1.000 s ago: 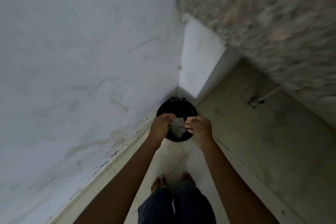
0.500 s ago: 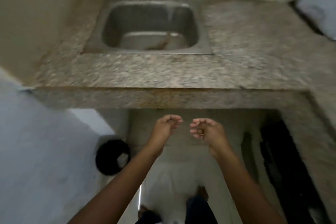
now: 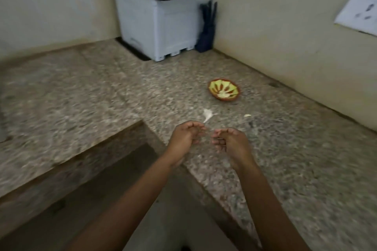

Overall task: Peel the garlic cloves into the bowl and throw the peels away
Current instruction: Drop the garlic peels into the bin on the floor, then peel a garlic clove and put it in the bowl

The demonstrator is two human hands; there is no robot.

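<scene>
A small bowl (image 3: 223,91) with a brown rim and a yellow-green pattern sits on the granite counter (image 3: 285,159), with pale peeled garlic inside near its front. A white peel scrap (image 3: 208,114) lies on the counter between the bowl and my hands. A small pale garlic piece (image 3: 247,115) lies to its right. My left hand (image 3: 186,136) and my right hand (image 3: 229,141) hover side by side over the counter's inner corner, fingers loosely curled toward each other, holding nothing that I can see. The picture is blurred by motion.
A white box-shaped appliance (image 3: 157,26) with a dark tray on top stands at the back of the counter, a dark blue object (image 3: 207,26) leaning beside it. Walls close the counter at the back and right. A white wall socket plate (image 3: 359,14) is on the right wall.
My view swung from the black bin on the floor, past the sink, to the counter corner with the bowl. The clump my hands held over the bin is gone; both hands are empty.
</scene>
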